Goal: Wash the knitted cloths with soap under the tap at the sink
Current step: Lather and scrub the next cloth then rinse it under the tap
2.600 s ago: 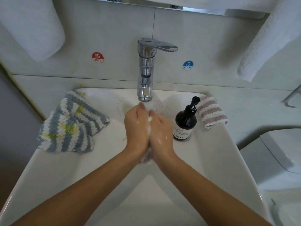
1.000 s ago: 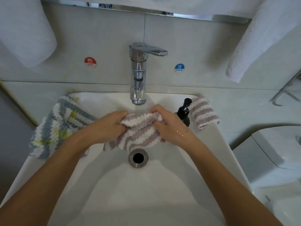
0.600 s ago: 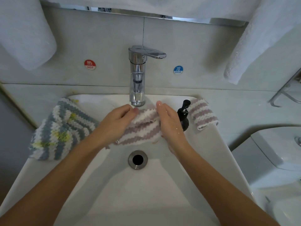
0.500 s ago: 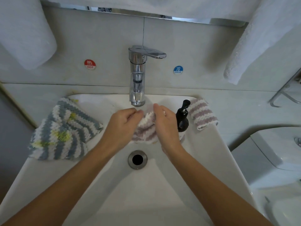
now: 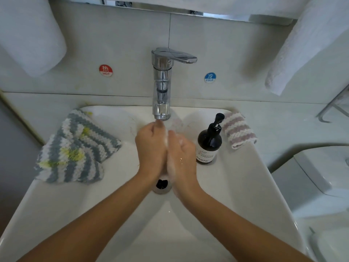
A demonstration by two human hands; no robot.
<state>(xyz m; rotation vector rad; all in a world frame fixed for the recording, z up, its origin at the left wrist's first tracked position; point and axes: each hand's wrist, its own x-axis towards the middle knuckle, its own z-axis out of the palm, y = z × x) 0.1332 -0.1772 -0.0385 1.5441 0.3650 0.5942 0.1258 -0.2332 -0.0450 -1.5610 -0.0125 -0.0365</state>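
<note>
White sink below tiled wall

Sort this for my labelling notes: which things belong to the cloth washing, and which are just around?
In the job: left hand, right hand, tap, sink, soap bottle, grey striped cloths, pink striped cloth.
Just around: hanging towels, hot sticker, cold sticker.

Left hand: mid-frame, fingers curled, pressed palm-to-palm against the other — contents hidden.
Right hand: just right of it, wet and soapy.
Forearms: bare — rising from the lower corners.
</note>
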